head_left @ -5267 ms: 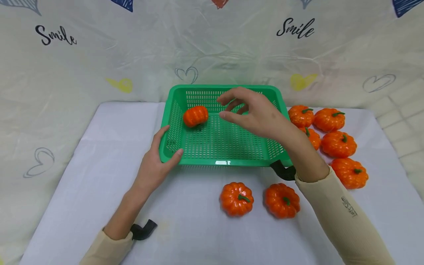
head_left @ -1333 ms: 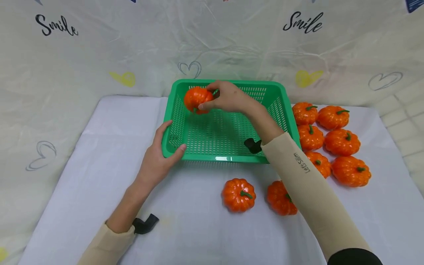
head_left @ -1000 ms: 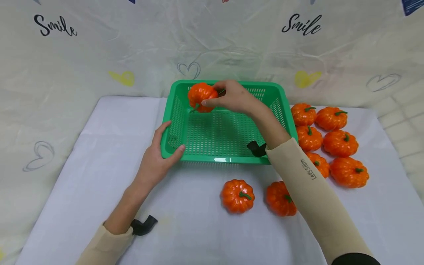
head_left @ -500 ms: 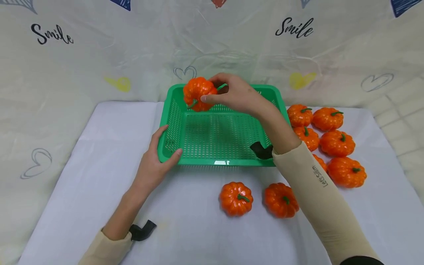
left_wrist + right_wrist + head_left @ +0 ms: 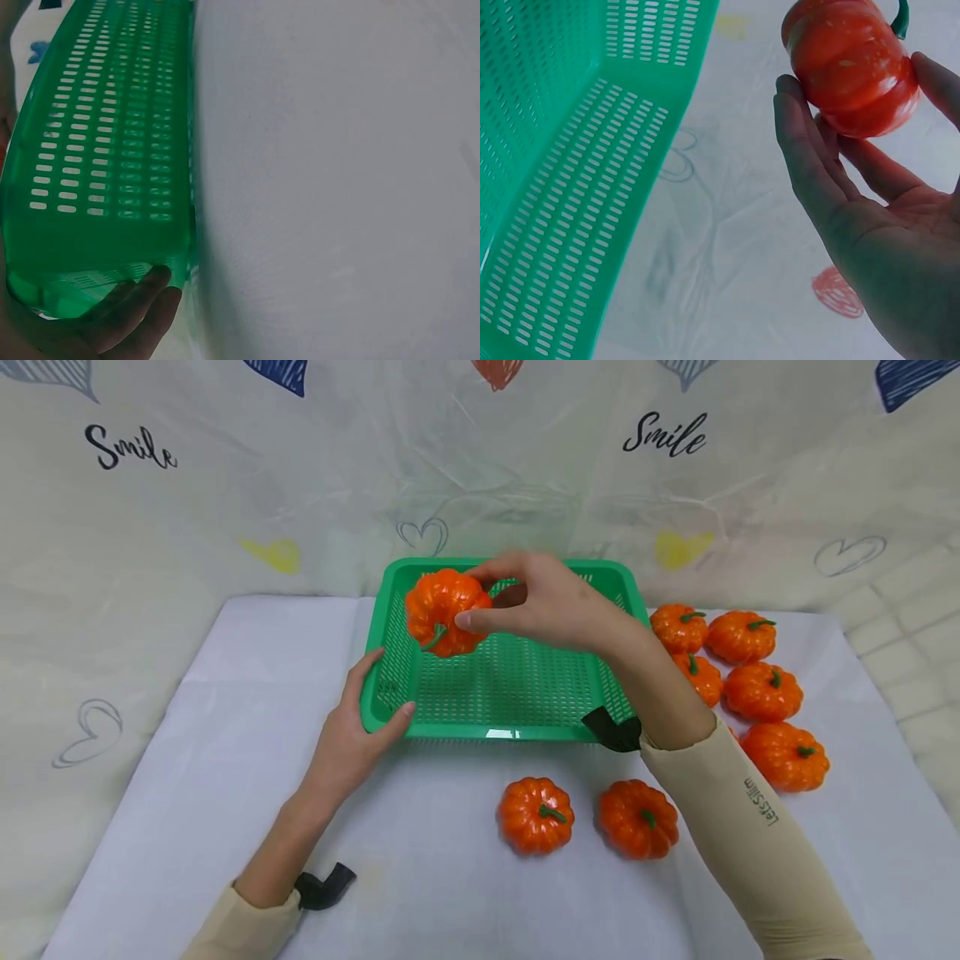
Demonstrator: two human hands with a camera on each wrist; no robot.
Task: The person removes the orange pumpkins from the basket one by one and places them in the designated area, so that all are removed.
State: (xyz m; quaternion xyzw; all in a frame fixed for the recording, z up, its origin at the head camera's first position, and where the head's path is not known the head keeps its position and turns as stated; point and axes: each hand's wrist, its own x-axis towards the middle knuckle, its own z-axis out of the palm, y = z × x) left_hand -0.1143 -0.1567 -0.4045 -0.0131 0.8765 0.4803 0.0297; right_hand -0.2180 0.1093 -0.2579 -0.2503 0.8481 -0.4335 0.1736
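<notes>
In the head view, my right hand [image 5: 551,602] pinches a small orange pumpkin [image 5: 438,602] between thumb and fingers, above the left part of the green plastic basket [image 5: 450,730]. Its green stem points down toward the front. The right wrist view shows this pumpkin [image 5: 851,71] held at the fingertips, apart from the basket wall [image 5: 577,202]. My left hand [image 5: 351,731] grips the basket's front left corner, thumb over the rim. Seen from the left wrist, its fingers [image 5: 154,319] curl against the basket's end wall. No other pumpkin shows inside the basket.
Two pumpkins, one front-centre [image 5: 535,817] and one further right [image 5: 637,820], sit before the basket on the white-covered table [image 5: 420,877]. Several more pumpkins [image 5: 763,691] cluster right of the basket, partly behind my right forearm. A printed sheet [image 5: 510,460] hangs behind.
Earlier the pumpkin lay inside the basket with my right hand empty above it. My right hand has since taken hold, lifted it and tipped its stem forward. My left hand stays at the corner.
</notes>
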